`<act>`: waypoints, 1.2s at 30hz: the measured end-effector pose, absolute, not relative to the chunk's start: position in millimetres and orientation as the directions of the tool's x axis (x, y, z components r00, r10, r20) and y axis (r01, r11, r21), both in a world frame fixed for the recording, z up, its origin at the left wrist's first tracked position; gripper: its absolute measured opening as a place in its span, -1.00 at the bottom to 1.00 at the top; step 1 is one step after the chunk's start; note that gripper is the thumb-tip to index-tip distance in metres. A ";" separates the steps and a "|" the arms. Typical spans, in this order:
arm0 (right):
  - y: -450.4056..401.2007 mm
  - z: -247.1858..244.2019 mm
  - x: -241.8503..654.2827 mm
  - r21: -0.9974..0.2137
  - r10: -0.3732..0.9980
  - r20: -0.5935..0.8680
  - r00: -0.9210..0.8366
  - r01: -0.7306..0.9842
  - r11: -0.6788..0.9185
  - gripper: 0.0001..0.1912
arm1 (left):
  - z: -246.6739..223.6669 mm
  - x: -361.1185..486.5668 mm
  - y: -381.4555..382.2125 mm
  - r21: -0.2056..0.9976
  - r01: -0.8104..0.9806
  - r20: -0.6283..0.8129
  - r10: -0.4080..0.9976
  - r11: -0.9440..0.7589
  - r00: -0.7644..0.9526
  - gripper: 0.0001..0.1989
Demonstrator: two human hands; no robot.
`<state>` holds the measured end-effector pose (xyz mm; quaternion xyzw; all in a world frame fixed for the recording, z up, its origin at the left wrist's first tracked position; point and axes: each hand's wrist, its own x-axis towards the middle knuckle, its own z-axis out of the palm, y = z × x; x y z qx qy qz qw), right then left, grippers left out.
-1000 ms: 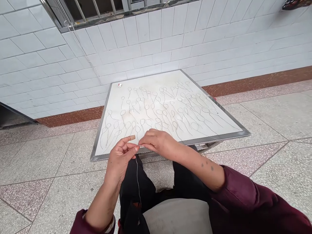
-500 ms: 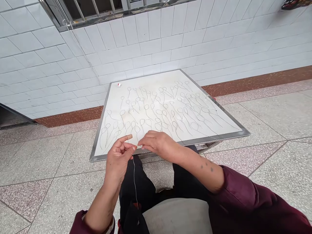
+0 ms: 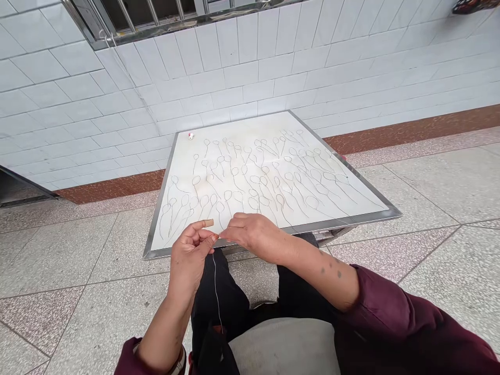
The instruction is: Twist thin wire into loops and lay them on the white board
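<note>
Between thumb and forefinger, my left hand (image 3: 193,250) pinches a thin pale wire or cord (image 3: 216,291), which hangs down over my lap. A tan bandage or finger cover (image 3: 208,223) wraps one raised finger of that hand. My right hand (image 3: 253,229) meets the left fingertips, its own fingers pinched together at the cord's upper end; what exactly lies in that pinch is too small to make out. Both hands are over the near edge of a white table (image 3: 242,122) with a metal rim. Many thin looped wires (image 3: 227,196) with long tails lie spread across it.
A small red and white item (image 3: 191,136) sits at the table's far left corner. Behind stands a white tiled wall (image 3: 219,78) with a barred window (image 3: 152,15). Speckled stone floor (image 3: 117,312) surrounds the table. A grey cloth (image 3: 289,346) covers my lap.
My right hand's fingers have closed in slightly, nearer to the left fingertips. The left hand has barely moved, and the cord still hangs from it.
</note>
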<state>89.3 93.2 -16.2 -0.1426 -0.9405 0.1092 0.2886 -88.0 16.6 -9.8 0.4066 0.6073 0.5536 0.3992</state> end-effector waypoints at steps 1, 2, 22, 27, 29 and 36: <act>94.0 -16.8 89.4 -0.329 0.353 0.513 -0.782 0.201 0.923 -0.84 | -8.8 -88.2 16.7 0.997 0.063 -0.026 0.934 0.052 -0.355 -0.66; 94.8 -17.8 89.5 -0.371 0.378 0.516 -0.769 0.198 0.907 -0.86 | -7.6 -88.4 16.8 0.996 0.075 -0.018 0.933 0.049 -0.360 -0.66; 104.0 -25.2 96.6 -0.482 0.507 0.547 -0.667 0.244 0.842 -0.80 | -2.0 -95.1 18.4 0.994 0.100 0.003 0.917 0.041 -0.399 -0.59; 99.4 -25.5 96.5 -0.449 0.468 0.572 -0.674 0.221 0.866 -0.76 | -0.2 -95.6 15.3 0.993 0.114 0.016 0.914 0.033 -0.405 -0.59; 97.6 -25.2 95.7 -0.441 0.470 0.574 -0.671 0.231 0.867 -0.75 | 0.1 -95.6 14.4 0.993 0.116 0.019 0.915 0.030 -0.403 -0.59; 97.0 -20.4 96.2 -0.427 0.462 0.578 -0.673 0.233 0.873 -0.77 | 1.0 -95.8 14.1 0.992 0.119 0.015 0.917 0.035 -0.400 -0.59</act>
